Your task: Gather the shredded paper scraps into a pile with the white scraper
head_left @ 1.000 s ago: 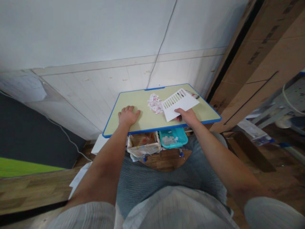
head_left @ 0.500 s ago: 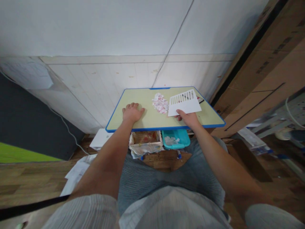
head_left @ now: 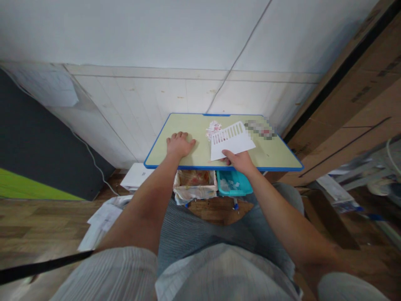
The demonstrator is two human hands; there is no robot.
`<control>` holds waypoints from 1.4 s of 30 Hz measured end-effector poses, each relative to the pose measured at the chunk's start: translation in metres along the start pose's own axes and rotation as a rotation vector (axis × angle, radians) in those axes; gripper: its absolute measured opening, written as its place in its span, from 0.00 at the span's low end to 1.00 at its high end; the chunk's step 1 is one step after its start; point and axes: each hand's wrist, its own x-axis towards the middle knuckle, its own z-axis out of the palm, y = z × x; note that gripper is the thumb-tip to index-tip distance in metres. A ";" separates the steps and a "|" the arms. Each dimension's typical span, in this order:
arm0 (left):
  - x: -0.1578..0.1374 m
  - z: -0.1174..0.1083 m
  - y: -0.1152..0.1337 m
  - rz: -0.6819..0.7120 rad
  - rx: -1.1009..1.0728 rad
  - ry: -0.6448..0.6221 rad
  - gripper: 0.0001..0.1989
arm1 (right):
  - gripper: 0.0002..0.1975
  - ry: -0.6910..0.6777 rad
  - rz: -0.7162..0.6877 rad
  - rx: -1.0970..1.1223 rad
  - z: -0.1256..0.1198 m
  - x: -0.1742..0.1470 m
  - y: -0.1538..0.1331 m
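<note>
My left hand (head_left: pixel 180 144) lies flat on the left part of a pale table (head_left: pixel 200 156) with a blue edge, its fingers spread. Between thumb and fingers, my right hand (head_left: pixel 237 161) grips a white card (head_left: pixel 232 144) with a row of long slots cut along its far side. Beyond the card, and partly covered by it, is a pile of small white and pinkish paper scraps (head_left: pixel 213 126). A blurred-out, pixelated item (head_left: pixel 260 128) lies on the table to the right of the card.
Below the table's near edge sit a lined bin (head_left: pixel 196 190) and a turquoise basin (head_left: pixel 234 190) with whitish scraps. A white box (head_left: pixel 136 175) stands at the left. Tall cardboard (head_left: pixel 344 121) rises on the right, and a wall with a cable (head_left: pixel 238 54) is behind.
My right hand has moved the slotted card leftward and nearer to me, so it now overlaps the paper scraps. My left hand stays flat on the table. The view has shifted slightly.
</note>
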 end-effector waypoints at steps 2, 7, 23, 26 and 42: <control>0.000 0.000 0.000 0.001 -0.004 -0.001 0.33 | 0.20 -0.019 -0.006 0.013 -0.002 -0.002 -0.002; -0.002 -0.003 0.001 0.004 -0.007 -0.006 0.33 | 0.21 -0.076 -0.020 0.023 -0.012 -0.007 -0.008; -0.002 -0.002 0.001 0.009 -0.009 0.001 0.32 | 0.19 -0.106 -0.003 0.118 -0.017 -0.009 -0.010; -0.002 -0.001 0.000 0.011 -0.008 0.006 0.32 | 0.21 -0.061 0.004 0.172 -0.016 -0.008 -0.010; -0.003 -0.002 0.001 0.007 -0.015 0.002 0.32 | 0.10 0.325 0.081 0.254 -0.023 0.021 0.003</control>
